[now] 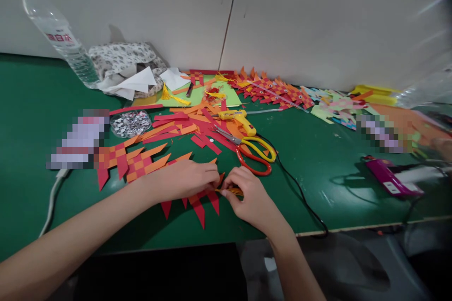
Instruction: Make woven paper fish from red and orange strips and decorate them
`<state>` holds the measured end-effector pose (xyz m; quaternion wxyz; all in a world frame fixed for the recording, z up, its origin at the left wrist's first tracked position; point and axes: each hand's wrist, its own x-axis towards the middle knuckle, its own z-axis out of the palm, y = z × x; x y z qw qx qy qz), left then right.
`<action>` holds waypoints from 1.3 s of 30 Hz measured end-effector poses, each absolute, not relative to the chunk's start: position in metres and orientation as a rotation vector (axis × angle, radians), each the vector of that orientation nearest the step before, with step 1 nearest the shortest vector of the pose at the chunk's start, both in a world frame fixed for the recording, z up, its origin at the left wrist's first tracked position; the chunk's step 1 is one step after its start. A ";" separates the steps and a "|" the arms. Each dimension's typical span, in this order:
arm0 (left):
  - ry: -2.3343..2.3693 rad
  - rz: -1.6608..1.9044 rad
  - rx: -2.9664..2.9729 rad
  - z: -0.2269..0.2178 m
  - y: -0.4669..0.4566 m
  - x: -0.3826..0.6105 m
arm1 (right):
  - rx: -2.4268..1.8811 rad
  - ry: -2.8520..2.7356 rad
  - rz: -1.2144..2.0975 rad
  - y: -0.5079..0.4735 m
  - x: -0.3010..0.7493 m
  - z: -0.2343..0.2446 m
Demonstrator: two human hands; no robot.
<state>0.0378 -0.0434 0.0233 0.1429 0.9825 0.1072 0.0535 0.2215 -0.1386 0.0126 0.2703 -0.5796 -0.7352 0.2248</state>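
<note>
Tassel work is carried out over a green table point(300, 150), where a thin strand of a yellow tassel point(236, 191) is pinched between thumb and forefinger of the right hand point(247, 195), its other fingers curled over the fringe. By the left hand point(197, 178), palm down with fingers bunched together, the near end of an orange-and-red woven paper piece point(139, 165) is covered; whether strand or paper is gripped there cannot be told, as the tips are hidden. From the meeting fingertips, the woven piece is stretched toward nine and ten o'clock, its pointed strips fanned out on both sides. The step in hand is judged to be the joining of the tassel to that end of the paper. For the next move, a steady hold on the paper appears to be called for, with the strand drawn snug and the thin strips left unbent. Scissors point(237, 141) are laid open at one o'clock, just beside a yellow glue gun point(238, 117). Loose paper strips point(176, 127) are strewn at eleven, a bag of craft eyes point(130, 123) is set at ten, and other checked pieces point(278, 90) are heaped farther off at one.
</note>
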 end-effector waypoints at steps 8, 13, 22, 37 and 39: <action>0.334 0.145 2.807 0.020 -0.043 0.036 | -1.562 -1.975 0.597 -0.139 0.221 0.013; 0.274 0.142 2.921 0.020 -0.045 0.035 | -1.562 -1.980 0.593 -0.139 0.221 0.013; 0.288 0.057 2.935 0.019 -0.047 0.035 | -1.577 -1.975 0.608 -0.139 0.221 0.014; 0.300 0.147 2.744 0.018 -0.041 0.035 | -1.592 -1.984 0.610 -0.139 0.220 0.014; 0.290 0.143 2.755 0.017 -0.040 0.036 | -1.596 -1.980 0.614 -0.139 0.220 0.014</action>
